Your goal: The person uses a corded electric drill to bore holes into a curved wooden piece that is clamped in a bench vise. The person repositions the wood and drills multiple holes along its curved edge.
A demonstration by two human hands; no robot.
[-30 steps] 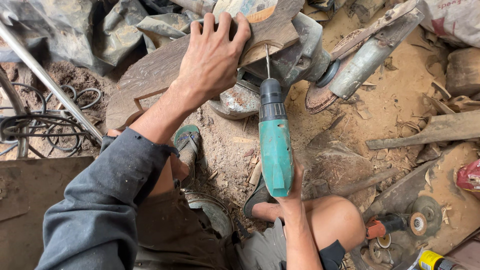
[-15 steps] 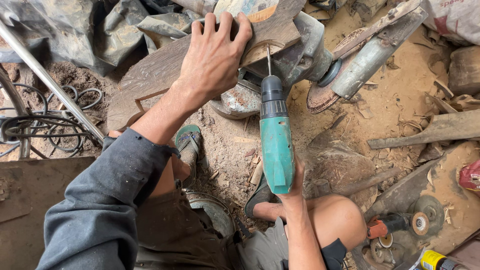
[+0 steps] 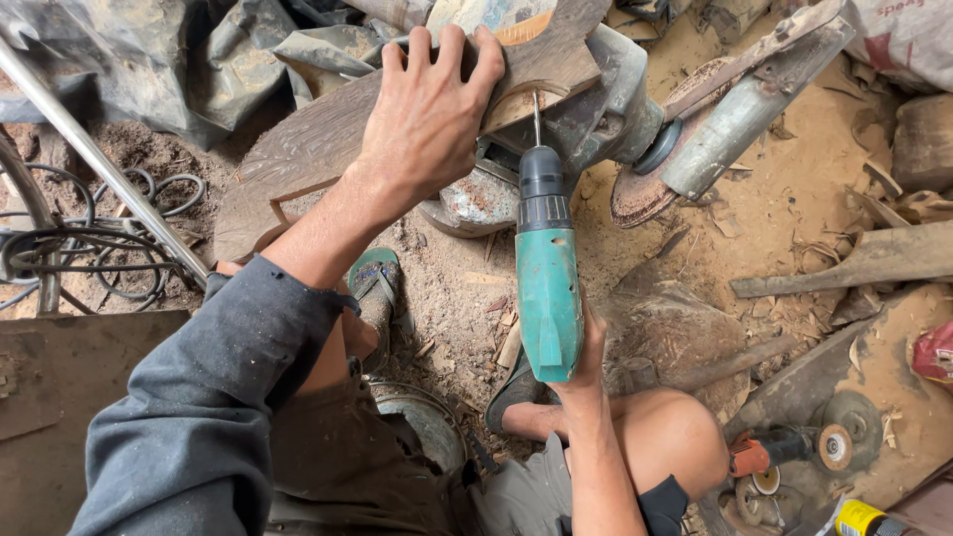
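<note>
My left hand point(image 3: 429, 114) lies flat, fingers spread, pressing down on a long carved wooden board point(image 3: 298, 159) that rests on a metal object. My right hand point(image 3: 586, 362) grips the handle of a green cordless drill point(image 3: 546, 278). The drill's bit point(image 3: 537, 119) points away from me and meets the near edge of the board just right of my left hand. My bare knee point(image 3: 665, 437) and a sandalled foot point(image 3: 375, 288) are below the drill.
An angle grinder point(image 3: 725, 129) with a worn disc lies at the upper right. A small orange rotary tool point(image 3: 784, 449) sits at the lower right. Wood scraps point(image 3: 854, 268) and sawdust cover the ground. A metal rod point(image 3: 99, 164) and coiled black cables point(image 3: 60, 258) are on the left.
</note>
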